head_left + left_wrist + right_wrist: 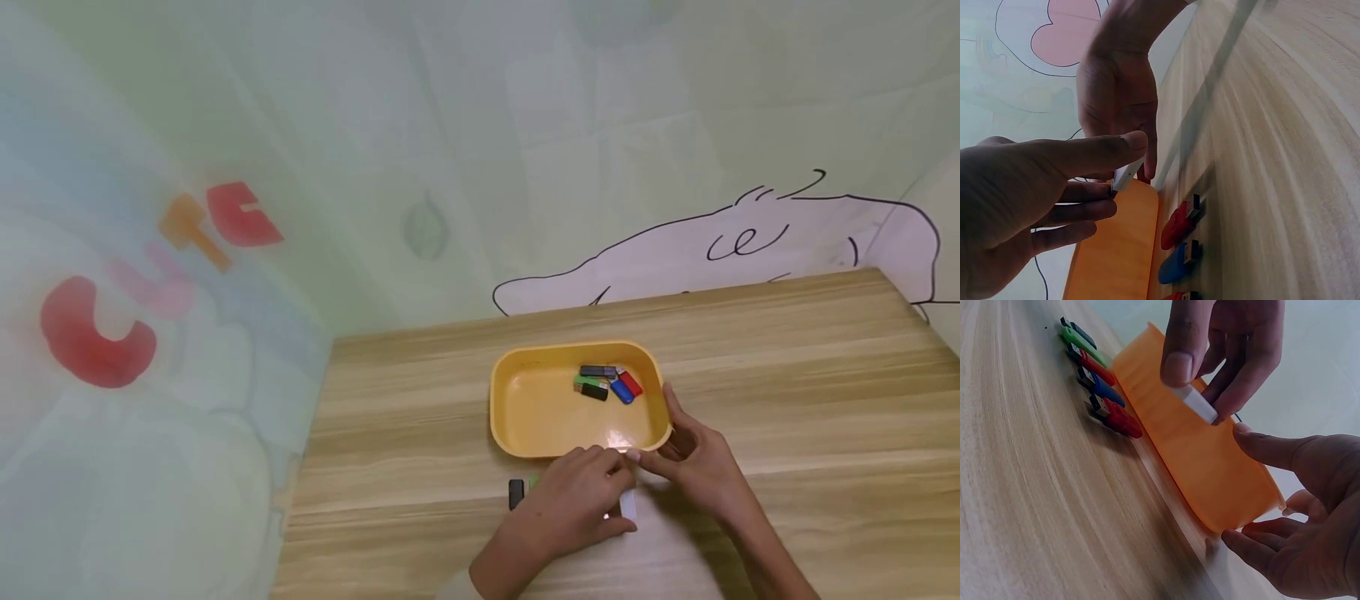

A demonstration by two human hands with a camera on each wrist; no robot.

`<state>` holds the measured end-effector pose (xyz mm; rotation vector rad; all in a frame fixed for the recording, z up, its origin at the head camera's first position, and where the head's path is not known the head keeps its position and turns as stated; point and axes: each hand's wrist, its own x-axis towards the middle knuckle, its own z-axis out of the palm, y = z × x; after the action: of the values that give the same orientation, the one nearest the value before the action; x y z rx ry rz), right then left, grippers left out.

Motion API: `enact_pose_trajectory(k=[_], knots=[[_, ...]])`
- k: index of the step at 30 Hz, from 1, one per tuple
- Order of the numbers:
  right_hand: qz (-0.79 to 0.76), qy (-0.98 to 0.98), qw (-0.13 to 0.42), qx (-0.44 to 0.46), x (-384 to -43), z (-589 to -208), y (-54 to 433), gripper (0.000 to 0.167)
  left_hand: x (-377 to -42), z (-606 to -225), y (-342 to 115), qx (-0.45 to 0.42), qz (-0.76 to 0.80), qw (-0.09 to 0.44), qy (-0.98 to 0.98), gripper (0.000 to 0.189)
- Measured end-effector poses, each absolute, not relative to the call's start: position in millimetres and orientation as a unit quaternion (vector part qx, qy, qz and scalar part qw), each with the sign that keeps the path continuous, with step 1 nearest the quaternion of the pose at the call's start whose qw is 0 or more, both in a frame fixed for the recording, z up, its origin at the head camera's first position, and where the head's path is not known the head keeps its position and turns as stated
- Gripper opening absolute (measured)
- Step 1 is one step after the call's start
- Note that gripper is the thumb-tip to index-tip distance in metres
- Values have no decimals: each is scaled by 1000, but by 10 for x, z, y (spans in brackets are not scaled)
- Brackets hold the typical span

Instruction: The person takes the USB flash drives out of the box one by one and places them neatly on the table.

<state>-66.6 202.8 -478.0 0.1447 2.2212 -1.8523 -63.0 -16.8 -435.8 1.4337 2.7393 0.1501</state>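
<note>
My left hand point(566, 504) pinches a white USB stick point(1196, 404) between thumb and fingers, just in front of the yellow tray's near wall. With thumb at the rim and fingers about the side, my right hand point(701, 467) grips the near right corner of the yellow tray point(517, 446). Along the near side of the tray lies a row of several USB sticks: a black one point(517, 493), a green one point(1085, 340), a red one point(1092, 364), a blue one point(1102, 386) and another red one point(1117, 419). In the head view my left hand hides most of this row.
Inside the tray, at its right end, several USB sticks lie together, among them a blue one point(622, 391), a red one point(630, 383) and a black one point(597, 371). The wooden table point(397, 417) meets a cartoon-printed curtain point(360, 167) behind and at left.
</note>
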Motion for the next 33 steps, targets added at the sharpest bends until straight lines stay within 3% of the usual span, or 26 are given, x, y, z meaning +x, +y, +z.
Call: enact_pose_trajectory(k=[33], knots=[[-642,758,108,41,-650,-4792,2027,110,-506,-4634,-22,438,-39,41,897,45]])
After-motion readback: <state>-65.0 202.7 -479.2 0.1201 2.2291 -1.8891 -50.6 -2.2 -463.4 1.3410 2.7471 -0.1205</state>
